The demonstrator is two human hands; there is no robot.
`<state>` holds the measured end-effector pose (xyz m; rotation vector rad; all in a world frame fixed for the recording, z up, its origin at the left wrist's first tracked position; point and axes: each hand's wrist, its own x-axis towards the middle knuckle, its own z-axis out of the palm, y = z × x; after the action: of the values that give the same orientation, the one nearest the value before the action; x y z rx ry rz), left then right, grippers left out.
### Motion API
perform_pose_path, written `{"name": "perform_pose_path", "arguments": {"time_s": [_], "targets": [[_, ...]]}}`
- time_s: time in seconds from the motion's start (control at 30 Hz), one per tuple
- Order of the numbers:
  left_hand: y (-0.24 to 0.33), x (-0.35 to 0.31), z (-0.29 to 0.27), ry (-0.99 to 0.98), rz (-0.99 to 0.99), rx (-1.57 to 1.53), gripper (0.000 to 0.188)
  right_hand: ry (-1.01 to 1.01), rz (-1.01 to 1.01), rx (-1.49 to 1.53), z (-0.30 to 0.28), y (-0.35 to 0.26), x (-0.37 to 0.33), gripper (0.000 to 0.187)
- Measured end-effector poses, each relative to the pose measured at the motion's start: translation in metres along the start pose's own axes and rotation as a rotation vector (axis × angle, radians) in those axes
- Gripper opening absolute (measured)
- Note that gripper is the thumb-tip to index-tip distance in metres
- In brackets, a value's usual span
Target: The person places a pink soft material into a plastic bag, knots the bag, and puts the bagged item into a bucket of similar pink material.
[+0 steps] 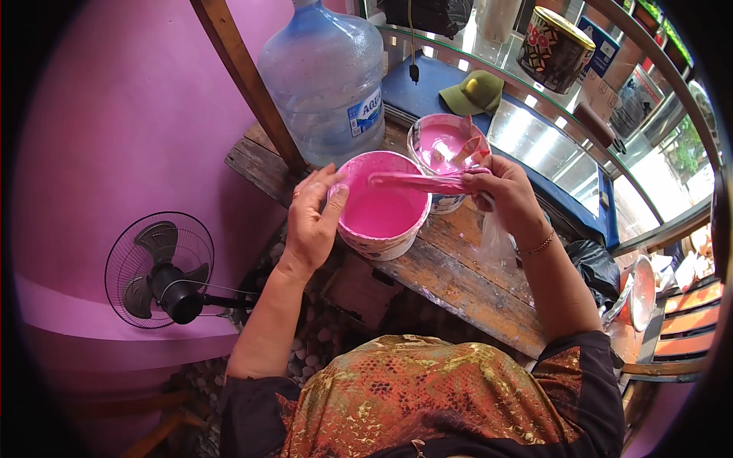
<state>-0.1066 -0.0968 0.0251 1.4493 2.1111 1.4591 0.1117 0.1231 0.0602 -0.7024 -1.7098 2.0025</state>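
A white bucket [382, 248] with a smeared outside holds bright pink liquid that looks like paint. My left hand [311, 221] is at its left rim, fingers stretched and apart, the fingertips slightly blurred; whether it touches the rim I cannot tell. Closed around one end of a pink-coated stick [416, 182] is my right hand [508, 191]. The stick lies level across the bucket's opening, above the liquid. Behind it to the right stands a second bucket [418, 145], also with pink liquid, and a paint-smeared brush-like tool [467, 150] leans inside.
The buckets stand on a worn wooden bench [466, 278]. A large blue water jug [321, 84] is behind them, beside a slanted wooden post [256, 91]. A black fan [164, 275] is at left. Glass shelving holds a green cap [473, 91] and a tin [553, 53].
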Motion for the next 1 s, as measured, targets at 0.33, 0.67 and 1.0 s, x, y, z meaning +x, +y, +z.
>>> {"name": "perform_pose_path", "arguments": {"time_s": [0.33,0.67,1.0], "targets": [[0.032,0.006,0.026,0.045,-0.311,-0.991,0.034,-0.239,0.373,0.541,0.023,0.069,-0.012,0.016],[0.039,0.001,0.041,0.138,-0.177,-0.82,0.011,-0.206,0.295,0.217,0.046,0.072,-0.018,0.026],[0.067,-0.017,0.027,0.126,-0.253,-0.563,0.022,0.034,-0.48,-0.719,0.084,0.006,-0.045,0.025]]}}
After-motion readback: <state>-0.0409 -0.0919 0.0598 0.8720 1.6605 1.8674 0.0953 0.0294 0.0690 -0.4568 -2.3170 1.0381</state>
